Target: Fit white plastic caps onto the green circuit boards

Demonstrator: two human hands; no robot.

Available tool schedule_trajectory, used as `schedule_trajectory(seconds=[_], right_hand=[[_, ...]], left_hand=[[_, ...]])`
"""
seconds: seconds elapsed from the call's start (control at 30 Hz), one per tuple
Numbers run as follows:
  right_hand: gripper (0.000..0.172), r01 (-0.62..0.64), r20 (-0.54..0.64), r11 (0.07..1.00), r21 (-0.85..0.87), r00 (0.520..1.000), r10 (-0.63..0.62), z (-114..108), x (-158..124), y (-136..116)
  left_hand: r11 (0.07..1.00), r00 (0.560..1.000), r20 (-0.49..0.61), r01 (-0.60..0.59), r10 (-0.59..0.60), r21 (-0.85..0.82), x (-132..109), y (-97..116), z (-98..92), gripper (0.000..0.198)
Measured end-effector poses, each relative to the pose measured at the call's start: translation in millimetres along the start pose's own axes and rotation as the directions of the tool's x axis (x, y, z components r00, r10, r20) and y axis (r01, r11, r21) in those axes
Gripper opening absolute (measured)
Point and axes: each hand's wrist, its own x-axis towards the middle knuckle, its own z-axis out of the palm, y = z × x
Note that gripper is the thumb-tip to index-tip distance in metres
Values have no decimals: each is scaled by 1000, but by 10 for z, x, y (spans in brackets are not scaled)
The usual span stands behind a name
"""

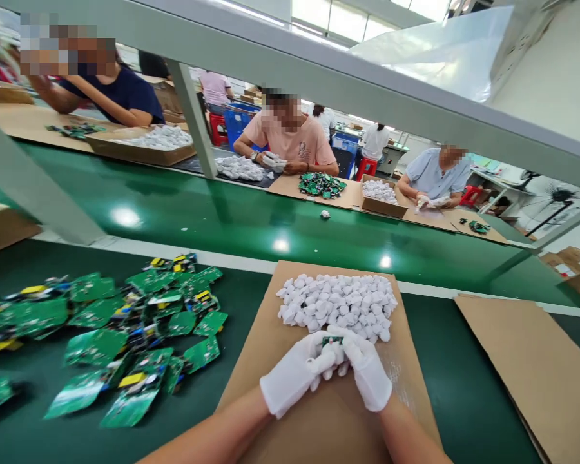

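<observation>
Both my hands wear white gloves and meet over a cardboard sheet [256,341]. Between them sits a small green circuit board [332,340], its upper edge showing above the fingers. My left hand [302,367] is closed around the board's left side, and my right hand [362,361] closes on its right side. The gloved fingers hide the board's lower part. Just beyond my fingertips lies a heap of small white wrapped pieces [338,303]. Off to the left, many loose green circuit boards [145,322] with yellow and black parts are spread over the dark green tabletop [251,283].
Another cardboard sheet [531,361] lies at the right. Past my table runs a green conveyor belt [232,222] carrying one small white piece [325,214]. A grey frame beam [319,58] crosses above. Several co-workers sit opposite, with boxes of white pieces [159,138].
</observation>
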Motion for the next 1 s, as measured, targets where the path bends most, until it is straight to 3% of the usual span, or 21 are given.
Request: schedule_trajectory(seconds=[0.2,0.37,0.57,0.7,0.83,1.0], right_hand=[[38,8,-49,999,-53,999,-10,27,3,-47],[37,17,-102,995,-100,994,-27,30,-5,-14],[41,-3,-20,998,-59,1000,2,-9,6,-46],[43,49,-1,993,-107,999,-49,-4,-6,-51],[57,147,31,969,-200,989,-144,13,-16,-10],[46,119,44,965,-235,993,-112,-9,-21,21]], left_hand=[[1000,999,-39,-2,3,18,-4,-95,-18,31],[997,1000,-1,7,-7,75,-19,-32,-17,33],[998,999,-24,24,-22,61,-8,16,-5,36],[999,999,-5,47,-46,16,26,-38,-42,36],[994,999,12,48,-47,-102,48,-71,-53,35],[993,999,14,45,-44,-109,67,-119,-54,34]])
